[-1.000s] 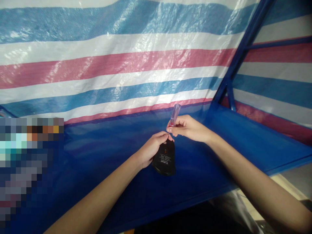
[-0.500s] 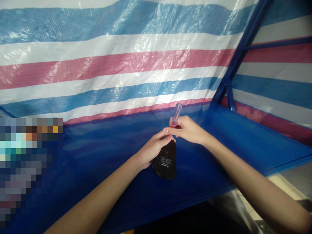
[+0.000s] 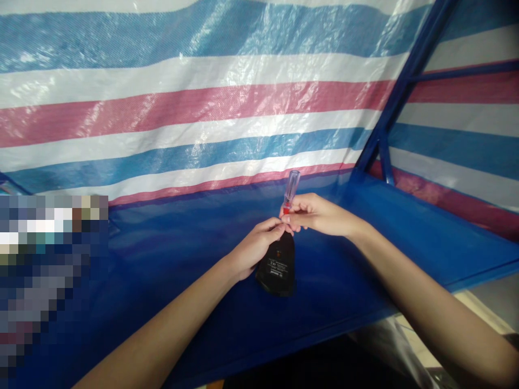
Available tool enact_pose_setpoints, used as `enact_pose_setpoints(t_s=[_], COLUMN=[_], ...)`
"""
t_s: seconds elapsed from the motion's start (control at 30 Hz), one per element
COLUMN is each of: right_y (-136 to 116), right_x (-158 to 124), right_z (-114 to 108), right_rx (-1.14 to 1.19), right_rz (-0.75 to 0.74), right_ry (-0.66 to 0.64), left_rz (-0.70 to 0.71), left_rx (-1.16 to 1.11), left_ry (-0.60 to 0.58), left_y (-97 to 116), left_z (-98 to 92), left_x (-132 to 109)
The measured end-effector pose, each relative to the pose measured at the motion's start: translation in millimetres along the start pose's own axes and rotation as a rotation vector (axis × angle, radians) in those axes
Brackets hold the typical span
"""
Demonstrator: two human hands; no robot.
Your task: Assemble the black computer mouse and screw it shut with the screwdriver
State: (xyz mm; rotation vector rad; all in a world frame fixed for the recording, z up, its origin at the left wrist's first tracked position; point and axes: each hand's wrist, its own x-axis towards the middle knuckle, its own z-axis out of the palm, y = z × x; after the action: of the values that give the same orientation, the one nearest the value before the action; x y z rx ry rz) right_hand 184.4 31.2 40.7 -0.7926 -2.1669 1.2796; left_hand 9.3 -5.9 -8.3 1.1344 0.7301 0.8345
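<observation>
A black computer mouse [image 3: 276, 267] lies underside up on the blue surface, its printed label and a small orange spot showing. My left hand [image 3: 256, 246] is closed on its far end, the thumb pressing on top. Between the fingers of my right hand [image 3: 314, 215] is a screwdriver [image 3: 291, 186], held nearly upright with its clear handle and red collar visible. Both hands touch at the far end of the mouse. Fingers hide the screwdriver's tip, so I cannot tell what it meets.
The blue work surface [image 3: 170, 248] runs under both arms. Behind it hangs a striped plastic sheet [image 3: 194, 116]. A dark blue metal frame post [image 3: 401, 92] rises at the right. Blurred-out items [image 3: 48, 232] occupy the left side.
My right hand has shifted slightly and its fingers have changed position around the screwdriver, which stands in about the same place. My left hand and the mouse are almost unmoved.
</observation>
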Motion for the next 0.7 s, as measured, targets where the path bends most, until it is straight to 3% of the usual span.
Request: enact_pose_setpoints(t_s=[0.5, 0.7], right_y=[9, 10], right_x=[4, 6], right_z=[10, 12], right_rx=[-0.243, -0.324], right_rz=[-0.039, -0.049], right_ry=[0.179, 0.248], left_rz=[-0.022, -0.035], left_rx=[-0.062, -0.055], left_ry=[0.027, 0.098], left_y=[3, 6], left_z=[3.3, 6.6], left_x=[-1, -2])
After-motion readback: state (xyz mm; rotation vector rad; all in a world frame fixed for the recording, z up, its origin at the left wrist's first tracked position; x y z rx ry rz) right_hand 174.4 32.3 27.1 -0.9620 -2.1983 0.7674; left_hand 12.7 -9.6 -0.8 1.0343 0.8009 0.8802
